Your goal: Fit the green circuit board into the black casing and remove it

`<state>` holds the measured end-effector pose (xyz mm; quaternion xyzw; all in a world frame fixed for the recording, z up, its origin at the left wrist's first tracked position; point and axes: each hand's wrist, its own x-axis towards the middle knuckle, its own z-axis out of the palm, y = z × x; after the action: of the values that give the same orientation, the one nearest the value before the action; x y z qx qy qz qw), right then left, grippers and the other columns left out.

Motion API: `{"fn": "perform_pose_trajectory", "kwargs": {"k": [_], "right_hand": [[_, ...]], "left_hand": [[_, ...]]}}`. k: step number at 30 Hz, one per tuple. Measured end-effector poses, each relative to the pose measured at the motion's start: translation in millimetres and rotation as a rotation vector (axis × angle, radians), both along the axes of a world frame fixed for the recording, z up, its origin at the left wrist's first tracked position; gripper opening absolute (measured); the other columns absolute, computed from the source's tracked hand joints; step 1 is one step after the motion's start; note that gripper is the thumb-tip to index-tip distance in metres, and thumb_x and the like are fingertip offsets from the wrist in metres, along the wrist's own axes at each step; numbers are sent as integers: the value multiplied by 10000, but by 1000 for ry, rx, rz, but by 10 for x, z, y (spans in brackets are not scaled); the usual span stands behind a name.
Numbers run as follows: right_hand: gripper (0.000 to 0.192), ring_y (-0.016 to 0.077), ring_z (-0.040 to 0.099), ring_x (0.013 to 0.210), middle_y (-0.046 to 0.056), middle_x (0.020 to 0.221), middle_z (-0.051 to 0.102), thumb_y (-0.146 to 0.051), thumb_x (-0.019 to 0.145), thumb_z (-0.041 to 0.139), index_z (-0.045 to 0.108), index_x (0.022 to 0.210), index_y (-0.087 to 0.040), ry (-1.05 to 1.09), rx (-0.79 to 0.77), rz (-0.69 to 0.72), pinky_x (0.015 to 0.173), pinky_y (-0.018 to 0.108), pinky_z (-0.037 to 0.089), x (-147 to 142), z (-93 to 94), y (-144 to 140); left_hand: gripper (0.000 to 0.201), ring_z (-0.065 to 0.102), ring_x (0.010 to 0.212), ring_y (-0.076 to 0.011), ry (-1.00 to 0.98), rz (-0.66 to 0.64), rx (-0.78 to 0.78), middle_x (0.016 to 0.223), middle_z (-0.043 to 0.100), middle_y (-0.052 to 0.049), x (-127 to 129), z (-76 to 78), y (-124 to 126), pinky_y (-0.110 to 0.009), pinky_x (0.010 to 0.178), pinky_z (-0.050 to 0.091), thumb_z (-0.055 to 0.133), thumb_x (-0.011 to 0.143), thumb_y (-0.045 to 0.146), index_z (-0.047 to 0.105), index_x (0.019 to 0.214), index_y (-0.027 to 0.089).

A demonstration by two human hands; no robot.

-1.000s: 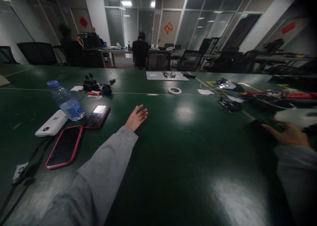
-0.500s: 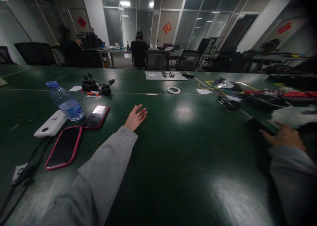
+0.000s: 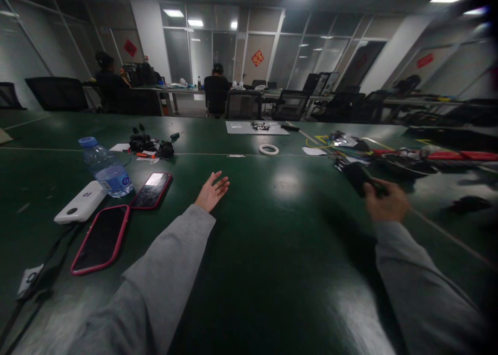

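My left hand (image 3: 213,192) rests on the green table (image 3: 272,267), palm turned up and fingers loosely spread, with nothing in it. To its left lies a phone in a red case (image 3: 152,190), and closer to me a larger phone with a pink-red case (image 3: 101,240). On the right, my right hand (image 3: 387,202) is closed on a dark flat rectangular object (image 3: 356,177), held above the tabletop with its far end pointing left and away. Its exact kind is too dark and blurred to tell.
A water bottle (image 3: 107,169) leans beside a white power bank (image 3: 81,203) with a black cable. Further back are black parts (image 3: 150,145), a screwdriver (image 3: 176,136), a white ring (image 3: 268,149) and a grey board (image 3: 254,128). Wires and tools (image 3: 346,141) clutter the right. Two people sit beyond.
My right hand has moved left and away from me, lifting the dark flat object off the right side of the table. My left hand stays in place; the view has tilted up slightly.
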<state>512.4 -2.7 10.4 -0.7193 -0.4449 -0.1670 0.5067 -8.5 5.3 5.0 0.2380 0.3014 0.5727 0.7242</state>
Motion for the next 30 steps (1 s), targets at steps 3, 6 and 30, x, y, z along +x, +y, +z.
{"fn": "perform_pose_trajectory", "kwargs": {"k": [3,6,30], "right_hand": [[368,174,604,852,106,978,647,-389,787,708,657,1087,-182,473,51,553,789,347,478,-1175,114,11],[529,161,606,796,37,897,633,-486,659,808,603,1062,-212,1050,-137,929,729,330,533,-2285,72,-74],[487,153,593,1005,21,1054,640,-484,693,801,624,1052,-206,1290,-361,1346,931,294,486,-3471,-113,-69]], "left_hand": [[382,658,979,-160,19,-4,14,1096,671,-68,14,4,-8,-291,893,494,663,838,432,607,1160,235],[367,655,1017,-161,77,-22,61,1147,669,-80,52,12,-43,-286,912,479,704,818,353,623,1146,208],[554,673,815,-135,263,61,169,932,713,-56,57,-58,19,-284,836,503,866,597,174,621,1092,133]]}}
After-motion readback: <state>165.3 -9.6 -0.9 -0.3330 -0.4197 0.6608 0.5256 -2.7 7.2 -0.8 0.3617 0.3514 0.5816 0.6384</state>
